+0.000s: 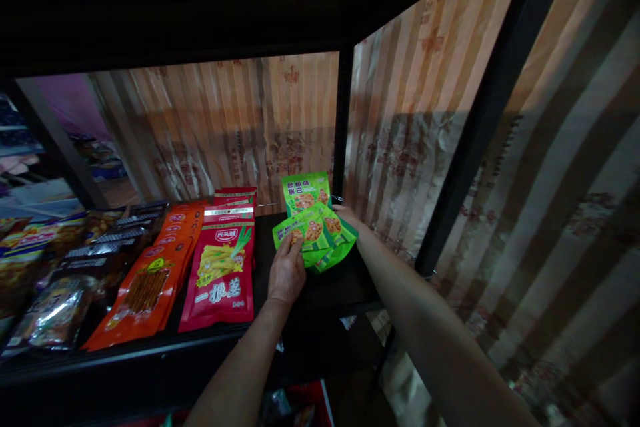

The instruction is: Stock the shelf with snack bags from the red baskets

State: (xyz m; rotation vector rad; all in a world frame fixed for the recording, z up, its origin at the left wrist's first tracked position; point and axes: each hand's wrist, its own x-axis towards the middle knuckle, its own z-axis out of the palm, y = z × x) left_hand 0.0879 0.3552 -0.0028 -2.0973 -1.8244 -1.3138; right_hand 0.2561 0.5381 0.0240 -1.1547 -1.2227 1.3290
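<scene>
My left hand [286, 270] is closed on the near edge of a fanned bunch of green snack packets [315, 230] at the right end of a dark shelf [330, 290]. My right hand [346, 213] reaches behind the same bunch, and the packets hide its fingers. One green packet [306, 191] stands upright at the back of the bunch. To the left lies a row of red snack bags [220, 273], overlapped from front to back.
Orange snack bags [147, 290] and dark and silver packets [55, 310] fill the shelf further left. A black upright post [343, 127] stands behind the green packets, another post [480, 120] at the right. Striped wallpaper backs the shelf. A shelf board overhangs above.
</scene>
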